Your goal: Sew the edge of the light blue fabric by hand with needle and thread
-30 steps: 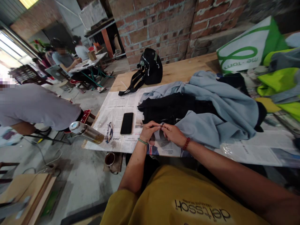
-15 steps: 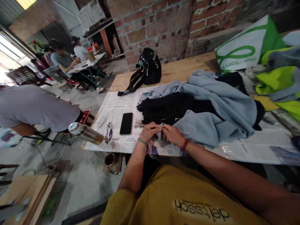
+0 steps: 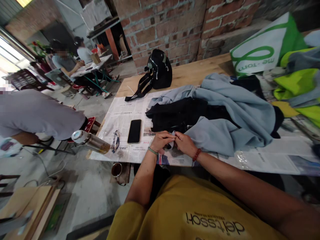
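Newspaper-covered worktop (image 3: 130,110) carries, at its near edge, soft, limp blue-and-black garment (image 3: 225,116), which looks best gripped at its hem, where left hand (image 3: 161,140) and right hand (image 3: 184,144) pinch something too small to identify.

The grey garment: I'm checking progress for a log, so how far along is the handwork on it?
Early, it seems. Laid out: grey garment over black cloth on newspaper. In hand: left hand and right hand pinch something tiny, unclear what. The garment's bulk lies unhandled.
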Action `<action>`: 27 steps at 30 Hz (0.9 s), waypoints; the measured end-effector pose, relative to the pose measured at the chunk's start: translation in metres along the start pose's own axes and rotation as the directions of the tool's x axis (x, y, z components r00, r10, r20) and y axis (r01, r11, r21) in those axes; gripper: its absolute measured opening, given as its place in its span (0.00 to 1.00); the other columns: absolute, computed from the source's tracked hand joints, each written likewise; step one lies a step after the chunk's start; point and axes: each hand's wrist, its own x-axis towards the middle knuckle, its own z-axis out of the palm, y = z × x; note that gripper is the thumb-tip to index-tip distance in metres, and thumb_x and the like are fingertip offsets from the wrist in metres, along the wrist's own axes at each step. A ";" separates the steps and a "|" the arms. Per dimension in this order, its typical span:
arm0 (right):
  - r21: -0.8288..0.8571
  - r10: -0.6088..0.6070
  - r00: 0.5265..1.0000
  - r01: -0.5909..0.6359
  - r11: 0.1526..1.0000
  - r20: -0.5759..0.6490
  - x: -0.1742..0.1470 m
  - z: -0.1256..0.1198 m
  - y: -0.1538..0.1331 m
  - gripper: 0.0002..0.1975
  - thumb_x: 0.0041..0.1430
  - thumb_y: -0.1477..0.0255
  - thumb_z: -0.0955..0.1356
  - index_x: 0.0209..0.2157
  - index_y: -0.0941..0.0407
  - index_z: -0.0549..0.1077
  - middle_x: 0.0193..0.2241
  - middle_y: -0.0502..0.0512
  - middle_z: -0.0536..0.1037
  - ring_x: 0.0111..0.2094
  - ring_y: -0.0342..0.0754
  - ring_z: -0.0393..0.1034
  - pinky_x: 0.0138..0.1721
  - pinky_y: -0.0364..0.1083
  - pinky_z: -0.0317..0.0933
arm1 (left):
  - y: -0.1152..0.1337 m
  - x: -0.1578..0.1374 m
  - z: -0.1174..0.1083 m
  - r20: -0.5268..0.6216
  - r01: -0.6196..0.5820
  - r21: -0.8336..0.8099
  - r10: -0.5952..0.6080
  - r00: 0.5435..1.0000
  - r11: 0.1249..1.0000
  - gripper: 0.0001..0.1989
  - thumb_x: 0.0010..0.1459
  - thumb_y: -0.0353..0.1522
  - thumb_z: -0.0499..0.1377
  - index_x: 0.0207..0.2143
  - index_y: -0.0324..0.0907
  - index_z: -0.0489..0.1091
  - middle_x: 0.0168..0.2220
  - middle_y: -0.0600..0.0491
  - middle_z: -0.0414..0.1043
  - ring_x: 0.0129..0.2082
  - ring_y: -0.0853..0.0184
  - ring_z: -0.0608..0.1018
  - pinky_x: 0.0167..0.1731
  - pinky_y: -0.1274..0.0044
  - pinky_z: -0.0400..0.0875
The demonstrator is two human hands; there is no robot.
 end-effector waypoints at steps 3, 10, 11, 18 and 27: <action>0.044 0.002 0.999 0.000 0.999 -0.044 0.001 -0.002 0.000 0.09 0.57 0.69 0.59 0.25 0.55 0.64 0.16 0.45 0.68 0.17 0.40 0.62 0.22 0.40 0.55 | -0.003 0.001 0.003 -0.088 0.034 0.012 -0.032 0.996 0.999 0.13 0.46 0.37 0.65 0.33 0.39 0.76 0.28 0.56 0.68 0.22 0.76 0.69 0.20 0.83 0.64; 0.179 0.027 0.998 -0.015 0.984 -0.065 -0.002 -0.001 0.008 0.07 0.56 0.71 0.60 0.33 0.55 0.67 0.20 0.46 0.71 0.19 0.41 0.66 0.23 0.41 0.59 | -0.013 0.007 0.005 -0.185 -0.067 0.161 0.097 0.978 0.985 0.09 0.49 0.33 0.64 0.34 0.40 0.75 0.28 0.56 0.70 0.24 0.75 0.70 0.24 0.82 0.66; 0.190 0.029 0.998 -0.016 0.982 -0.061 -0.002 -0.001 0.009 0.07 0.56 0.71 0.60 0.33 0.55 0.67 0.21 0.46 0.72 0.19 0.41 0.67 0.23 0.41 0.59 | -0.014 0.007 0.005 -0.177 -0.108 0.194 0.143 0.974 0.975 0.07 0.50 0.33 0.63 0.31 0.40 0.75 0.28 0.55 0.70 0.25 0.74 0.71 0.25 0.81 0.67; 0.233 0.040 0.994 -0.016 0.972 -0.100 0.001 -0.002 0.015 0.05 0.55 0.70 0.61 0.35 0.54 0.63 0.15 0.44 0.69 0.17 0.43 0.66 0.21 0.41 0.59 | -0.016 0.008 0.006 -0.029 -0.375 0.331 0.407 0.913 0.866 0.04 0.53 0.30 0.62 0.31 0.41 0.77 0.29 0.51 0.74 0.29 0.71 0.75 0.30 0.78 0.70; -0.041 -0.148 0.988 0.147 0.988 -0.036 -0.013 -0.029 0.005 0.09 0.56 0.71 0.62 0.40 0.55 0.65 0.25 0.51 0.76 0.24 0.45 0.71 0.26 0.43 0.63 | -0.020 0.009 0.007 -0.107 -0.305 0.345 0.360 0.927 0.888 0.04 0.53 0.29 0.62 0.32 0.41 0.77 0.28 0.52 0.73 0.28 0.72 0.74 0.29 0.79 0.70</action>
